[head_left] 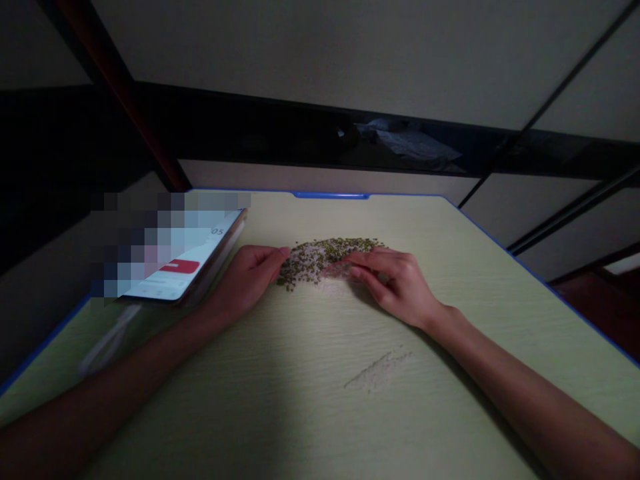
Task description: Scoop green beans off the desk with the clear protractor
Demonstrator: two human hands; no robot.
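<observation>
A loose heap of small green beans [345, 248] mixed with pale grains [311, 257] lies spread on the light wood-grain table [240, 407]. My left hand [253, 273] rests at the heap's left edge, thumb and fingers drawn together; whatever they may hold is hidden. Over the heap's right part reaches my right hand [393, 277], its fingers stretched to the left and the thumb a little apart below them. The right fingertips are slightly blurred among the grains. Nearer to me, a small scatter of pale grains [383, 369] lies by itself.
A phone or tablet [195, 257] with a lit screen leans at the table's left, partly pixelated. A whitish cable or strap [113, 343] lies beside it. The table has a blue rim and a blue handle [330, 195] at its far edge. Pale panelled furniture [340, 60] stands behind.
</observation>
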